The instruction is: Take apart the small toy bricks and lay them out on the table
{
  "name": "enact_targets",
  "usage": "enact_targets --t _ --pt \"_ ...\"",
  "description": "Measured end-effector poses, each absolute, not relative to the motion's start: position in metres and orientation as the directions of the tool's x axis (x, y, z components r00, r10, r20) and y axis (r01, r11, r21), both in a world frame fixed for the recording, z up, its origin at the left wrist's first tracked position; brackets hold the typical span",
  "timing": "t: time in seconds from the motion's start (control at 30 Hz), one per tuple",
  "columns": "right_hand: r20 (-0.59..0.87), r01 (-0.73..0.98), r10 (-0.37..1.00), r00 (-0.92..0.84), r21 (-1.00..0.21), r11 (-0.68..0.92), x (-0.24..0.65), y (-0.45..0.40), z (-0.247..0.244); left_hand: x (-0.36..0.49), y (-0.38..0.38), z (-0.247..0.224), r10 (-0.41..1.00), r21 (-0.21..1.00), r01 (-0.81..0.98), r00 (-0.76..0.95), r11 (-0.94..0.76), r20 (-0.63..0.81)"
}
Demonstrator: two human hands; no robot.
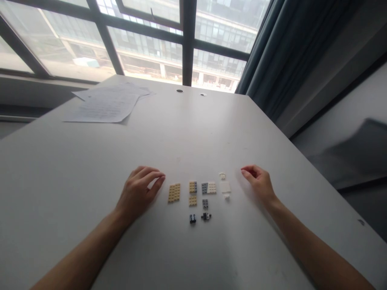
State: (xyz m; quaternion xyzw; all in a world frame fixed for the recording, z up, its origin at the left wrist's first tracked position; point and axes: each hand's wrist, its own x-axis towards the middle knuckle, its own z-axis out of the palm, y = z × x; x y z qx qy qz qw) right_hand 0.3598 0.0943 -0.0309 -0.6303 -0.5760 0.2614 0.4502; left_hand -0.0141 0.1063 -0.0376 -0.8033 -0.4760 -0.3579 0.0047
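My left hand (140, 187) rests on the table, left of the tan studded plate (174, 193), its fingers curled and thumb brought to the index fingertip around a small gap. My right hand (259, 181) lies to the right of a smooth white tile (225, 187), fingers curled in against the thumb. Nothing shows in either hand. Between them are a tan and grey-blue plate pair (192, 187), a smaller tan plate (192, 201), a grey plate (204, 188) against a white wedge plate (212, 187), a grey piece (205, 204), a dark blue brick (192, 218) and a black-and-grey piece with side pins (206, 216).
A small white grille-like piece (222, 176) sits above the tile and another little white piece (227, 197) below it. Printed papers (105, 104) lie at the back left of the white table (181, 137). Behind stand windows and a dark curtain (278, 52).
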Motion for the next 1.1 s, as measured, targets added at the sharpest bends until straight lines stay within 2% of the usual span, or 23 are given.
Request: enact_targets --t 0.1,0.2,0.37,0.47,0.57,0.7,0.8,0.93,1.1 --pt "0.204 0.467 0.939 0.277 -0.883 0.054 0.369 0.068 -0.038 -0.016 0.106 -0.040 0.767 0.333 0.794 0.241 -0.508 0.594" --pt "0.191 0.481 0.929 0.318 -0.876 0.016 0.372 0.056 -0.047 -0.018 0.107 -0.042 0.774 0.336 0.853 0.118 -0.400 0.622" --pt "0.274 0.540 0.903 0.331 -0.840 0.057 0.362 0.056 -0.048 -0.025 0.110 -0.043 0.801 0.444 0.862 -0.079 -0.243 0.593" --pt "0.309 0.597 0.914 0.263 -0.796 0.097 0.354 0.052 -0.044 -0.027 0.110 -0.043 0.821 0.519 0.832 -0.148 -0.198 0.551" --pt "0.346 0.676 0.931 0.115 -0.714 0.181 0.346 0.043 -0.040 -0.027 0.110 -0.042 0.827 0.557 0.812 -0.185 -0.176 0.531" --pt "0.359 0.737 0.927 -0.114 -0.595 0.321 0.335 0.037 -0.038 -0.027 0.109 -0.041 0.825 0.561 0.805 -0.177 -0.193 0.537" --pt "0.336 0.758 0.916 -0.220 -0.532 0.377 0.328 0.036 -0.039 -0.027 0.109 -0.041 0.822 0.554 0.807 -0.165 -0.206 0.545" --pt "0.334 0.784 0.906 -0.259 -0.476 0.399 0.325 0.036 -0.042 -0.028 0.109 -0.043 0.823 0.554 0.806 -0.162 -0.208 0.544" --pt "0.329 0.781 0.913 -0.240 -0.493 0.383 0.325 0.037 -0.043 -0.028 0.109 -0.044 0.823 0.550 0.806 -0.149 -0.220 0.549"
